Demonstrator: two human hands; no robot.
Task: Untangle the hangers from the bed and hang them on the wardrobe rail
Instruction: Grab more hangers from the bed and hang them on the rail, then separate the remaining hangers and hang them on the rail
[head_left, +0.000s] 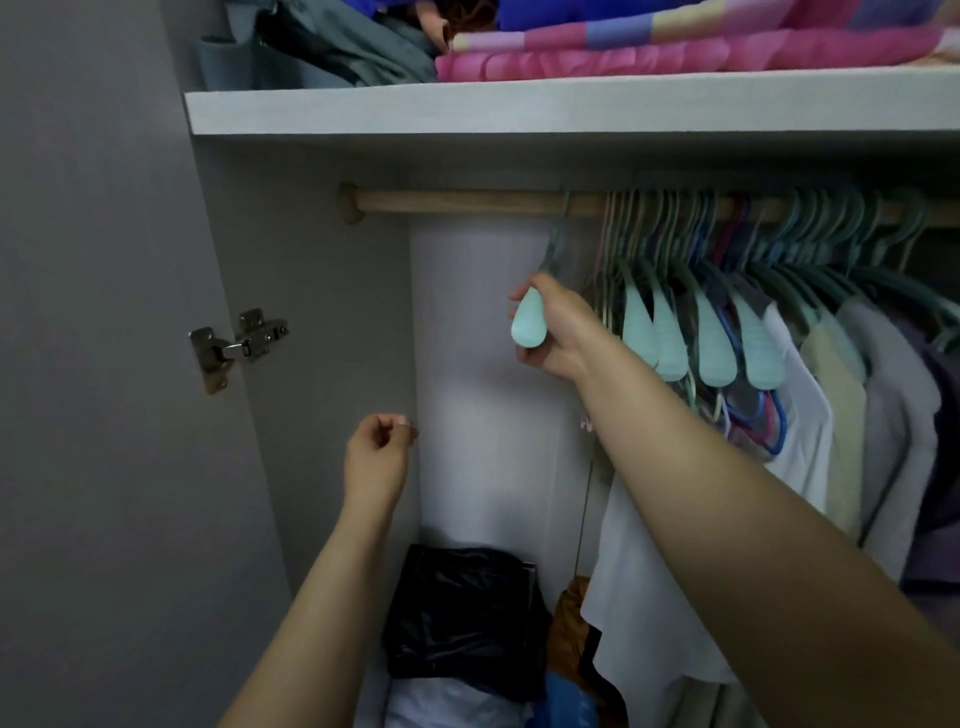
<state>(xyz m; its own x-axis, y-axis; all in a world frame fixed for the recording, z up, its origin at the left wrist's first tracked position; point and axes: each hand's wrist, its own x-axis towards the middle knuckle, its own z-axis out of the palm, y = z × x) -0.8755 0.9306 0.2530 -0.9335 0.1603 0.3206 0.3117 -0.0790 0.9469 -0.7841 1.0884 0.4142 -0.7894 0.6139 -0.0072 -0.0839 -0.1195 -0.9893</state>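
A wooden wardrobe rail (457, 201) runs under the white shelf. My right hand (558, 332) grips the shoulder end of a mint-green hanger (529, 325) whose hook sits over the rail, left of the others. Several more mint-green hangers (670, 338) hang packed together on the rail to the right, some of them empty. My left hand (378, 452) hovers lower left with its fingers loosely curled and nothing in it. The bed is out of view.
Clothes (836, 415) hang on the right part of the rail. Folded blankets (649, 49) lie on the shelf (467, 111) above. A black bag (462, 613) and bundled items sit on the wardrobe floor. The open door with its hinge (236, 343) stands at left.
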